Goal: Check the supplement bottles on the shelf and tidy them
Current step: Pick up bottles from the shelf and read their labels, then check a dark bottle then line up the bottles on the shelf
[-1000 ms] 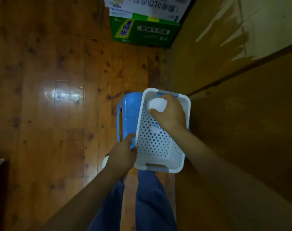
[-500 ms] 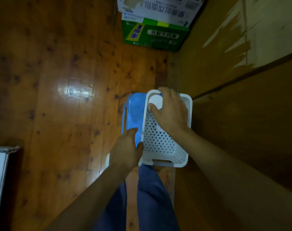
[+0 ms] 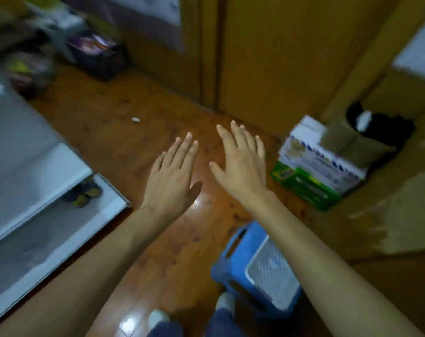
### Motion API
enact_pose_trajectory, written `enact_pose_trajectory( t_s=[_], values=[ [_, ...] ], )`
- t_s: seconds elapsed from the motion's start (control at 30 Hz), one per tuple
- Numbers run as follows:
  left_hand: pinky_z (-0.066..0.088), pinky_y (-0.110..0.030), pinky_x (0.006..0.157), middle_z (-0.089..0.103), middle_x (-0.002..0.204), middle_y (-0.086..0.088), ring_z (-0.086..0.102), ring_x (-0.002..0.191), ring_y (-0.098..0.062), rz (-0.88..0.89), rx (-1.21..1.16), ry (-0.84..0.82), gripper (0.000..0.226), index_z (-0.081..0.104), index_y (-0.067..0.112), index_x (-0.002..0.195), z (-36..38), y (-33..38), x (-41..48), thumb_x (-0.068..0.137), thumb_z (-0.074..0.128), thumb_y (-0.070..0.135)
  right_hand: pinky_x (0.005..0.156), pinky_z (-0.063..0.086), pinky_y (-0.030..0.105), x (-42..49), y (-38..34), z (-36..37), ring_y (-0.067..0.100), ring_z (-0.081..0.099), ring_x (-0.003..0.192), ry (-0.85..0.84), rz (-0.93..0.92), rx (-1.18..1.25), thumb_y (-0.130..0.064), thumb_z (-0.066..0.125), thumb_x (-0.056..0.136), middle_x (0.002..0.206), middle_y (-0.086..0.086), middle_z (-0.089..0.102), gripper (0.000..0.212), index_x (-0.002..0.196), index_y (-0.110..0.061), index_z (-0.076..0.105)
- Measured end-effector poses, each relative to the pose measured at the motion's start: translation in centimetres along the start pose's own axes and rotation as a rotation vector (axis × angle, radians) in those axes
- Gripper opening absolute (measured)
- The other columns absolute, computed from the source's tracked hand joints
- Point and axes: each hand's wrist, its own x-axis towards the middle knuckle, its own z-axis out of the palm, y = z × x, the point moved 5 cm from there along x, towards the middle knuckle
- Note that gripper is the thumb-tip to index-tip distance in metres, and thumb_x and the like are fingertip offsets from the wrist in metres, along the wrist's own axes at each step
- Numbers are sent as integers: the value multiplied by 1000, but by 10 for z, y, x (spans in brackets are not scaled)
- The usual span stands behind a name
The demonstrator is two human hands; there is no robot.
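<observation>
Basket (image 3: 267, 268) on blue stool (image 3: 251, 233) beneath right forearm; left hand (image 3: 169, 181), right hand (image 3: 243, 166) splayed, empty.

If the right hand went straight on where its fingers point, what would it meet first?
Probably the wooden doors ahead; the right hand is open, over bare floor, with nothing between. The stacked boxes sit off to its right. Depth is unclear.

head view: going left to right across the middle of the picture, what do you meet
white furniture → left hand → right hand → stacked cartons → black object, too blurred to name. The blue stool and white basket lie lower, overlapping the right forearm, so they are left out.
</observation>
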Motion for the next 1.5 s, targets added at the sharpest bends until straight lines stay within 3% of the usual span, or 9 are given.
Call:
enact_pose_trajectory(
  t_s=[0.13,0.27,0.47,0.6,0.73,1.17,1.23,1.33,1.5],
  values=[
    [31,-46,110,21,159,-8,23,146,-26,-183,110,202,83,28,11,150,-104,-87,-54,83,69,34,117,12,45,22,-147,-24,23,20,147,27,-306,41,-42,62,86,159,6,23,76,150,-27,25],
    [39,-48,104,30,155,-12,34,140,-31,-355,264,356,90,33,8,147,-202,-172,-157,73,78,30,113,26,44,4,-304,-38,26,36,139,73,-565,155,-37,67,79,151,9,39,73,144,-22,40],
    [40,-43,103,38,151,-13,40,137,-30,-617,505,534,73,42,7,142,-324,-274,-361,76,66,30,111,27,42,-80,-551,-36,28,39,136,58,-902,304,-40,68,79,148,8,43,72,143,-22,41],
    [37,-43,104,36,152,-12,37,139,-30,-785,633,558,77,38,8,144,-382,-330,-489,77,63,37,109,30,43,-153,-683,-28,29,44,131,27,-1068,470,-42,59,74,142,10,49,69,138,-19,48],
    [35,-46,108,31,154,-13,32,141,-31,-943,675,553,84,33,8,146,-414,-380,-581,79,74,35,110,28,43,-202,-776,-12,28,40,135,-40,-1197,521,-40,67,79,147,8,44,70,141,-19,44],
    [27,-41,114,22,159,-2,20,147,-21,-1391,726,476,88,21,16,153,-459,-516,-757,83,68,44,114,22,45,-269,-1050,52,28,28,142,-231,-1560,619,-42,66,84,156,8,29,76,149,-21,32],
    [25,-37,113,28,157,-2,24,145,-20,-1463,739,468,88,22,17,152,-463,-529,-787,83,68,45,114,21,43,-291,-1087,62,27,26,143,-258,-1627,611,-44,63,86,156,8,29,72,147,-22,34],
    [35,-37,106,48,145,-3,42,136,-22,-1556,701,450,87,29,16,149,-463,-549,-831,79,72,45,116,16,40,-327,-1131,87,24,22,145,-339,-1725,584,-47,59,88,157,7,26,66,146,-24,35],
    [30,-32,107,39,151,0,37,139,-19,-1572,655,472,84,30,16,149,-469,-599,-907,82,70,45,118,11,39,-380,-1209,130,22,13,147,-379,-1774,508,-51,53,91,160,5,16,70,150,-26,25]
  ],
)
